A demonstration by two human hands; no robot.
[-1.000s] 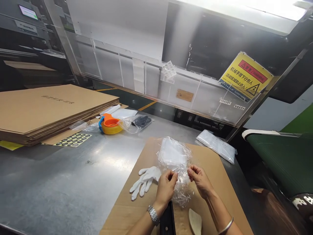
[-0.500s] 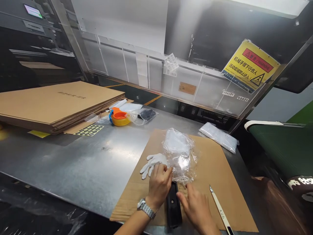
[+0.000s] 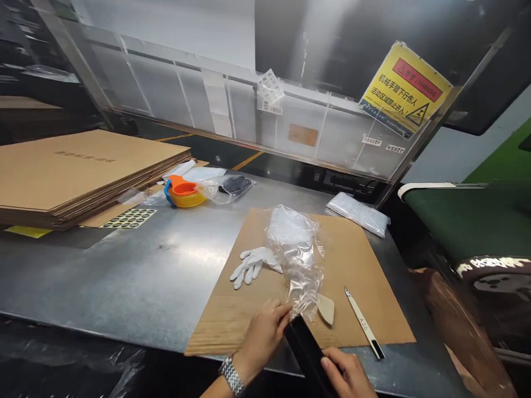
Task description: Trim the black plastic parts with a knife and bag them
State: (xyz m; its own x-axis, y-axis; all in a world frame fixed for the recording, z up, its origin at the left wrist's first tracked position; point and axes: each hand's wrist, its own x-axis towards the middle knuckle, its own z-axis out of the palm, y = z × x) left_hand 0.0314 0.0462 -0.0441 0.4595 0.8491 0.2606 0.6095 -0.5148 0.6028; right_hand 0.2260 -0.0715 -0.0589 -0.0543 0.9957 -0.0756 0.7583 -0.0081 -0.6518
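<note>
My right hand (image 3: 348, 371) grips a long black rectangular part (image 3: 306, 351), which is tilted at the front edge of the table. My left hand (image 3: 262, 334), with a metal watch on the wrist, is closed in a pinch by the part's far end. Its fingertips are beside the clear plastic bag (image 3: 305, 276); what they pinch is too small to make out. A small tan wedge-shaped piece (image 3: 326, 309) rests by the bag. On the left lies a white glove (image 3: 255, 264). A white-handled blade tool marked A26 (image 3: 364, 323) lies to the right.
A cardboard sheet (image 3: 352, 260) covers part of the metal table (image 3: 174, 276). Stacked flat cardboard (image 3: 95, 166) stands at left, near label stickers (image 3: 129, 218) and tape rolls (image 3: 185, 193). A bagged black item (image 3: 236, 185) and a white packet (image 3: 359, 213) lie farther back. A green conveyor (image 3: 477, 221) is at right.
The black part has been lifted off the cardboard and tilted, now in my right hand. Both hands have come nearer to me. The tan piece now shows, and the view has shifted right.
</note>
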